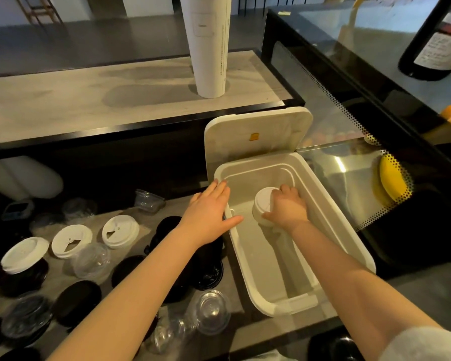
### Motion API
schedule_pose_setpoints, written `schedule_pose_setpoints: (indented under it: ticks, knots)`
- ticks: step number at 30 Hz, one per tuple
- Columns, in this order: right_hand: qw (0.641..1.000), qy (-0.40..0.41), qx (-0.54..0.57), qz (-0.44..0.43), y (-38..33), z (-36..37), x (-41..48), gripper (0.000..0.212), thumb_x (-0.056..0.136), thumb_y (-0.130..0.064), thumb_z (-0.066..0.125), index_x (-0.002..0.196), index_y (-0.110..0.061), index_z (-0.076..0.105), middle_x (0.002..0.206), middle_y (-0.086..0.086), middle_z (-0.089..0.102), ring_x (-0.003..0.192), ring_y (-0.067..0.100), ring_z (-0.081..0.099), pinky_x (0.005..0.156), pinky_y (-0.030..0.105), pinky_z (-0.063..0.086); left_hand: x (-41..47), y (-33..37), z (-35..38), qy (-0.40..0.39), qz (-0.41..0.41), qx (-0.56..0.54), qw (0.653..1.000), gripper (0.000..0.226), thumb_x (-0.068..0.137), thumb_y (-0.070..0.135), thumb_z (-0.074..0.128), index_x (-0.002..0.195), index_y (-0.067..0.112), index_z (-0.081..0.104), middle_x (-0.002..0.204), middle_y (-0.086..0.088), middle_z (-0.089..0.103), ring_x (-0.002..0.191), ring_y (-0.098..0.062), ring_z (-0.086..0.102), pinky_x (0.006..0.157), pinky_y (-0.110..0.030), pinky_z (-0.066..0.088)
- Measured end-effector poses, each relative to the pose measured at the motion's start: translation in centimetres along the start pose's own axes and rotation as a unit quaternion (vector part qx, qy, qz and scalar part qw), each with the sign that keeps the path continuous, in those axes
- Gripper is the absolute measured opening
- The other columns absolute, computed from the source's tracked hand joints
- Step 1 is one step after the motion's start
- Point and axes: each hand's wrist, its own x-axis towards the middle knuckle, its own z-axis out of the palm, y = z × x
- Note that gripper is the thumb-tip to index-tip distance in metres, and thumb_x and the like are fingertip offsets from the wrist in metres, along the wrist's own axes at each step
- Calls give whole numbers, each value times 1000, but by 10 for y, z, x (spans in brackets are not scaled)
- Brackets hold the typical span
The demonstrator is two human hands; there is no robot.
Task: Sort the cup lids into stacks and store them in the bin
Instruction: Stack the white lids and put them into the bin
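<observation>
Cup lids (24, 254) are all over your counter (146, 225). Right at the near edge you've got clear domed ones (211, 311), glossy and see-through, with flat matte black ones (76, 300) beside them. A bit further in, white sip-flap lids (72, 241) sit in a loose row. Your left hand (208, 212) lies flat, fingers straight, on the left rim of the white rectangular plastic bin (359, 246) at the counter's right end. Your right hand (287, 208) is down inside it, fingers wrapped round a short stack of round white lids (264, 204) near the far end; can't tell if it touches bottom. Behind, the bin's smooth flip cover (258, 131) stands open. Farthest back, a tall tapered column of paper cups (210, 48) stands on the wood-grain shelf (89, 100).
</observation>
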Motion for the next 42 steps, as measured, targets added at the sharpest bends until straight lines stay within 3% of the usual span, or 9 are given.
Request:
schedule_pose_setpoints:
  ticks: [4,9,12,16,24,29,35,42]
  knots:
    - [996,4,-91,-2,-7,-2,-4,58,83,-46,62,127,-9,50,129,9,45,121,27,41,93,38,39,0,0,0,-2,2,11,1000,82,90,61,38,151,16,6,160,-1,3,147,-17,0,118,-42,11]
    - [995,-4,-103,1,-13,-6,-9,62,83,-47,59,130,-10,45,131,9,43,122,28,39,93,38,38,-4,1,-3,-6,9,2,1000,77,92,57,38,151,17,7,160,-2,2,147,-18,-1,118,-43,11]
    - [998,-6,-65,5,-17,-22,-15,62,85,-51,55,134,-15,41,137,8,39,127,28,36,95,40,38,-15,-9,-8,35,4,-19,999,72,93,53,41,151,21,12,159,-1,7,146,-19,3,117,-43,12]
    - [999,36,39,4,-31,-47,-37,47,91,-40,51,132,-18,48,139,4,42,129,26,34,98,38,37,-39,-39,-18,63,-16,4,998,61,94,46,44,146,18,29,155,-1,23,145,-19,12,116,-43,18]
    - [973,140,116,-139,-111,-61,-94,34,88,-30,58,117,-12,61,116,6,60,109,29,52,87,39,44,-104,-112,-18,83,-98,-59,990,49,92,35,54,134,11,49,142,-4,46,135,-21,34,110,-35,27]
    - [968,97,125,-197,-170,-35,-108,35,90,-33,54,119,-14,59,120,3,58,113,26,50,92,41,45,-131,-165,-3,72,-182,-96,976,44,90,27,59,128,6,54,135,-11,52,126,-27,43,105,-36,33]
    - [975,5,94,-203,-238,8,-99,35,92,-33,51,121,-14,55,114,6,56,109,27,49,81,36,42,-160,-229,16,10,-280,-97,955,48,92,31,55,134,10,48,138,-11,47,128,-29,40,106,-36,33]
    - [971,-134,81,-181,-301,47,-62,44,91,-32,54,130,-11,48,130,10,51,118,29,50,92,41,47,-163,-295,13,-19,-321,-38,946,50,89,34,57,133,11,47,137,-12,45,127,-32,37,105,-38,35]
